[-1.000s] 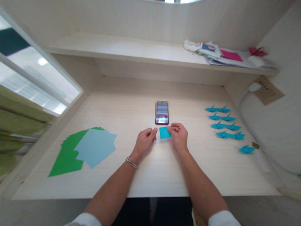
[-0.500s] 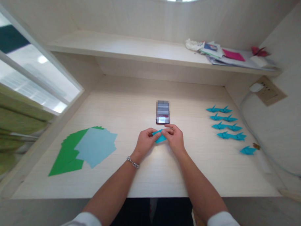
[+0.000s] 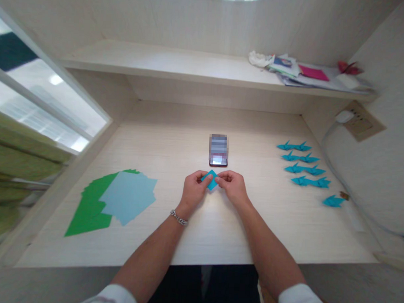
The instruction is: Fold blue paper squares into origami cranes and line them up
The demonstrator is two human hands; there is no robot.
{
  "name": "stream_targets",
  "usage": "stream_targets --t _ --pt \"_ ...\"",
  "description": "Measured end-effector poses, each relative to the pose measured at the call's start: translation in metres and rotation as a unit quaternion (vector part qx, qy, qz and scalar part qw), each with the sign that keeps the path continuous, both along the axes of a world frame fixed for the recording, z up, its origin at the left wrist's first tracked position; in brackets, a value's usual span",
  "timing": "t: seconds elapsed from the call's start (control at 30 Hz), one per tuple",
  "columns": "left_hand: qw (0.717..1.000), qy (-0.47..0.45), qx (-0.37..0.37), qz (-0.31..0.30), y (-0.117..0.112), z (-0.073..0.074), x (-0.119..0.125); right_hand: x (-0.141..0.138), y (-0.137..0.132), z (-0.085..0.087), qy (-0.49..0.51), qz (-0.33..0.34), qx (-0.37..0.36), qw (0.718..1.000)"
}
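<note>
A small folded square of blue origami paper [image 3: 212,181] is held between my two hands, turned so that one corner points away from me. My left hand [image 3: 196,189] pinches its left side, thumb on top. On the right side, my right hand [image 3: 233,186] pinches the paper between thumb and fingers. Just beyond the hands lies a phone [image 3: 218,161] with its screen mostly blurred. Several folded blue paper cranes [image 3: 304,170] stand in paired rows on the right, and a single blue crane [image 3: 333,201] sits nearer to me.
Fanned green paper sheets [image 3: 90,207] and light blue sheets [image 3: 130,195] lie on the desk's left. A shelf [image 3: 178,64] spans the back, with papers and a pink sheet [image 3: 313,73] on it. A cable runs down the right wall from a plug [image 3: 344,116].
The blue paper has turned and now shows as an upright diamond between my hands. My right fingers have drawn in from an extended position to a pinch at its right corner.
</note>
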State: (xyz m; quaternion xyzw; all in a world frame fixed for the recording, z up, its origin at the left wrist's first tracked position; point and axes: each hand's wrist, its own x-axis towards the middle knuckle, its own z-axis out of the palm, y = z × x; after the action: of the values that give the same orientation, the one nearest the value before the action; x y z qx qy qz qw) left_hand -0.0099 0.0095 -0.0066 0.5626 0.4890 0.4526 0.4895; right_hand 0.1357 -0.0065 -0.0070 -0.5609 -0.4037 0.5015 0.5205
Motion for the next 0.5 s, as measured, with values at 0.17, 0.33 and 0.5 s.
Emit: stream_targets --t 0.17,0.33,0.5 --pt "0.999 -0.02 -0.018 0.035 -0.001 0.0 0.005 -0.004 -0.001 0.004 0.051 -0.051 0.01 0.997" --pt "0.997 -0.017 0.004 0.07 -0.002 0.001 0.005 -0.012 -0.004 0.003 0.069 0.029 -0.031 0.997" --pt "0.996 -0.017 -0.008 0.085 0.0 0.001 0.007 -0.017 -0.003 0.0 0.007 0.007 -0.033 0.999"
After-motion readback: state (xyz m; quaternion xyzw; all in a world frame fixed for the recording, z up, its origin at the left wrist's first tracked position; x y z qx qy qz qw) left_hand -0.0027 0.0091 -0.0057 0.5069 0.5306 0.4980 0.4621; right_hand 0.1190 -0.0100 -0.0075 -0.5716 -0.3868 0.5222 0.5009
